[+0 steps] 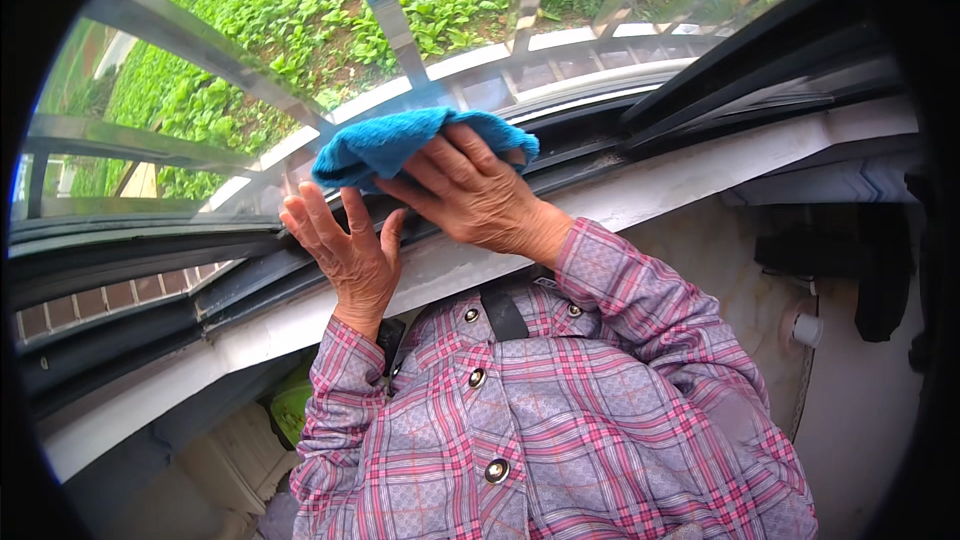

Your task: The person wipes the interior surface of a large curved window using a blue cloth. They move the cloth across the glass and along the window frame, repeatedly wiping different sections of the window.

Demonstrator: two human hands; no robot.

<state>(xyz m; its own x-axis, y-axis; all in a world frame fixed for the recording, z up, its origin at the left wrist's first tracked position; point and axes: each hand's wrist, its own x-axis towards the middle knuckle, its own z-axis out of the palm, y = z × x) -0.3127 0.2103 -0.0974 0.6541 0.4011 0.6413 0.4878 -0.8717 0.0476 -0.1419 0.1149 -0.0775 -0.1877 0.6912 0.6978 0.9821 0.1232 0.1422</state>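
My right hand presses a folded blue cloth against the lower part of a window pane. Its fingers lie spread over the cloth, and part of the cloth hangs out to either side. A faint blue reflection shows in the glass above it. Just left of the cloth, my left hand is raised with its fingers apart and nothing in it. Its fingertips are close to the glass; whether they touch it I cannot tell. Below both hands runs the dark window frame.
A pale window sill crosses in front of my body. Metal bars stand outside the glass, with green plants beyond. At the right, a dark sash edge slants across the window. A green object lies low on the left.
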